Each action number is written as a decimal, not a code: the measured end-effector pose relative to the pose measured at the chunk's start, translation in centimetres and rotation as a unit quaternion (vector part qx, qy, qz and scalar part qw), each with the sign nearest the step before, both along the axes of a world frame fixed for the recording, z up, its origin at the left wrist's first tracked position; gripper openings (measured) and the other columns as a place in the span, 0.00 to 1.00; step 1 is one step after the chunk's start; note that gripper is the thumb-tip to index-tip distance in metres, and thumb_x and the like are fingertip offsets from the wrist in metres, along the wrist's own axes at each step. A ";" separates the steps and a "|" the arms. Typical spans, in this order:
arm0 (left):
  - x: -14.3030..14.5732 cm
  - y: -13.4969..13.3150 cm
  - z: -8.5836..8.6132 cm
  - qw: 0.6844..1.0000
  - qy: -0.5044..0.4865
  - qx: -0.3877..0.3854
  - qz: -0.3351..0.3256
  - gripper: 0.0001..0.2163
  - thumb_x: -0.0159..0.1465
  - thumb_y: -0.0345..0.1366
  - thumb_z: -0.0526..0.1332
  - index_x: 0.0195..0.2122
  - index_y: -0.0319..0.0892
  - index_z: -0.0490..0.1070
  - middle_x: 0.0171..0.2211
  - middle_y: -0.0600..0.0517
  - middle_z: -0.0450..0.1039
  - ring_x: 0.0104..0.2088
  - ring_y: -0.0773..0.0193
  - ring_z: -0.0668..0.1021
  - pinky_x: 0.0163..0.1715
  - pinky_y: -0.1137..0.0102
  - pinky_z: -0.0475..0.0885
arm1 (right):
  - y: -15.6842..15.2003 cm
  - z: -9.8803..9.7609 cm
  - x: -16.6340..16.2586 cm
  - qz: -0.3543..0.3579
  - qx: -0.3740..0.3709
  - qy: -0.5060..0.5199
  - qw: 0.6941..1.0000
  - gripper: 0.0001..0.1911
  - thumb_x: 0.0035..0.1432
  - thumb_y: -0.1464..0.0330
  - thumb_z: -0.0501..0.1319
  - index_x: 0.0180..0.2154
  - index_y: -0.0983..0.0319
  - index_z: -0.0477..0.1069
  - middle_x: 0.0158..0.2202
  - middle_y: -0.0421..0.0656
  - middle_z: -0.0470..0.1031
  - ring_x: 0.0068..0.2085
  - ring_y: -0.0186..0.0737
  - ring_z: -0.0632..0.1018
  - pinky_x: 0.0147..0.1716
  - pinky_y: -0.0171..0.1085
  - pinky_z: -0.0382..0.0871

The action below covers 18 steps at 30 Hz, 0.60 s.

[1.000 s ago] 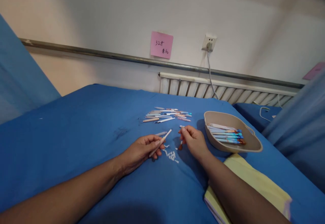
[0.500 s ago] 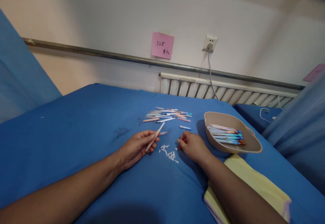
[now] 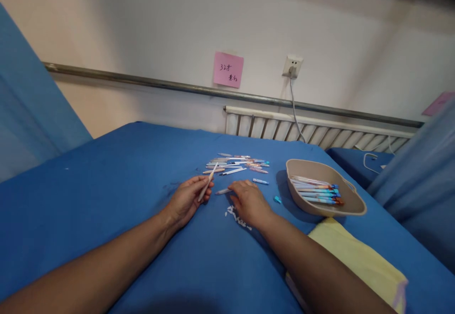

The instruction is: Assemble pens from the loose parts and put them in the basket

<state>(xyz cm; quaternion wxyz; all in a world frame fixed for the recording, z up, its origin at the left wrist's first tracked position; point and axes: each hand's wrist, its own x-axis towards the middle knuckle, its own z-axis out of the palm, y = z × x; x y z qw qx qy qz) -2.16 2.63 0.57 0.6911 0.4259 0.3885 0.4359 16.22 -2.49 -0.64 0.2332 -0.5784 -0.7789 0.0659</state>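
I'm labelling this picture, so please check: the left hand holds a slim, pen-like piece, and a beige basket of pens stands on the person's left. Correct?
Wrong side: the head view shows the beige basket of pens on the person's right. The left hand does hold a slim, pen-like piece.

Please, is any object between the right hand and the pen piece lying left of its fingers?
Nothing visible; the right hand is directly at the pen piece. The white bits lie nearer, not between.

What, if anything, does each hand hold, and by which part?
Left hand: slim beige, white-ended pen, held by its middle. Right hand: at the end of a slim greyish pen; whether gripped cannot be told.
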 end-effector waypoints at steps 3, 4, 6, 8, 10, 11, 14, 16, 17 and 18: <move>-0.1 0.0 0.0 1.000 -0.003 -0.006 -0.007 0.05 0.57 0.29 0.62 0.35 0.37 0.69 0.27 0.52 0.72 0.22 0.72 0.72 0.22 0.78 0.67 | 0.5 0.3 -1.1 -0.006 0.013 -0.008 1.000 0.15 0.57 0.72 0.55 0.47 0.59 0.68 0.48 0.44 0.72 0.49 0.43 0.68 0.48 0.40 0.58; -0.1 0.1 0.0 1.000 -0.001 -0.007 -0.008 0.05 0.57 0.29 0.62 0.35 0.37 0.69 0.27 0.52 0.72 0.22 0.72 0.72 0.22 0.78 0.67 | 0.6 0.2 -1.2 -0.012 0.021 -0.006 1.000 0.15 0.58 0.72 0.54 0.47 0.59 0.68 0.48 0.44 0.72 0.49 0.43 0.68 0.48 0.41 0.58; -0.1 0.1 0.0 1.000 0.005 -0.008 -0.006 0.06 0.57 0.30 0.62 0.35 0.37 0.69 0.27 0.52 0.72 0.22 0.73 0.72 0.22 0.78 0.67 | 0.7 0.0 -0.6 -0.034 0.035 -0.002 0.999 0.15 0.59 0.71 0.54 0.48 0.60 0.68 0.49 0.45 0.71 0.50 0.43 0.67 0.49 0.41 0.57; -0.1 0.0 0.0 1.000 0.012 -0.008 -0.002 0.06 0.57 0.31 0.63 0.35 0.37 0.69 0.27 0.52 0.72 0.22 0.72 0.72 0.21 0.78 0.66 | 1.0 -0.3 0.8 -0.076 0.038 0.001 0.996 0.15 0.59 0.71 0.53 0.48 0.60 0.67 0.50 0.46 0.70 0.51 0.44 0.67 0.50 0.42 0.56; -0.1 0.0 0.1 1.000 0.017 -0.006 -0.003 0.06 0.56 0.32 0.64 0.34 0.37 0.70 0.27 0.51 0.72 0.22 0.72 0.71 0.21 0.78 0.66 | 1.5 -0.7 2.7 -0.136 0.032 0.005 0.990 0.16 0.59 0.72 0.53 0.49 0.62 0.67 0.51 0.48 0.70 0.51 0.45 0.67 0.50 0.42 0.57; -0.2 -0.1 0.1 1.000 0.018 -0.004 -0.005 0.07 0.56 0.32 0.64 0.34 0.37 0.70 0.28 0.51 0.72 0.22 0.72 0.71 0.22 0.78 0.66 | 1.8 -0.9 3.7 -0.167 0.027 0.007 0.986 0.16 0.59 0.72 0.52 0.49 0.62 0.67 0.50 0.49 0.70 0.51 0.45 0.68 0.49 0.42 0.58; -0.2 -0.1 0.1 1.000 0.022 -0.001 -0.007 0.07 0.56 0.33 0.64 0.34 0.37 0.70 0.29 0.51 0.72 0.23 0.72 0.72 0.22 0.77 0.66 | 2.4 -1.5 6.1 -0.221 -0.001 -0.002 0.975 0.16 0.58 0.71 0.54 0.48 0.64 0.69 0.47 0.50 0.72 0.48 0.47 0.70 0.48 0.42 0.59; -0.2 -0.1 0.1 1.000 0.024 0.000 -0.009 0.07 0.55 0.34 0.65 0.33 0.37 0.70 0.28 0.51 0.72 0.23 0.72 0.71 0.23 0.77 0.66 | 2.5 -1.8 7.1 -0.221 -0.018 -0.011 0.975 0.15 0.57 0.70 0.55 0.46 0.64 0.70 0.45 0.51 0.73 0.47 0.47 0.71 0.47 0.42 0.60; -0.2 -0.1 0.0 1.000 0.026 0.002 -0.012 0.07 0.55 0.34 0.65 0.33 0.37 0.70 0.28 0.52 0.72 0.23 0.72 0.71 0.23 0.77 0.66 | 2.5 -1.9 7.4 -0.217 -0.025 -0.016 0.976 0.15 0.57 0.70 0.56 0.46 0.64 0.70 0.44 0.51 0.74 0.46 0.48 0.72 0.47 0.41 0.60; -0.2 -0.1 0.0 0.999 0.028 0.005 -0.015 0.08 0.55 0.34 0.65 0.33 0.37 0.70 0.28 0.52 0.71 0.23 0.72 0.71 0.22 0.77 0.65 | 2.4 -2.0 7.6 -0.213 -0.031 -0.022 0.976 0.15 0.56 0.70 0.56 0.45 0.64 0.71 0.44 0.51 0.74 0.46 0.48 0.72 0.46 0.41 0.60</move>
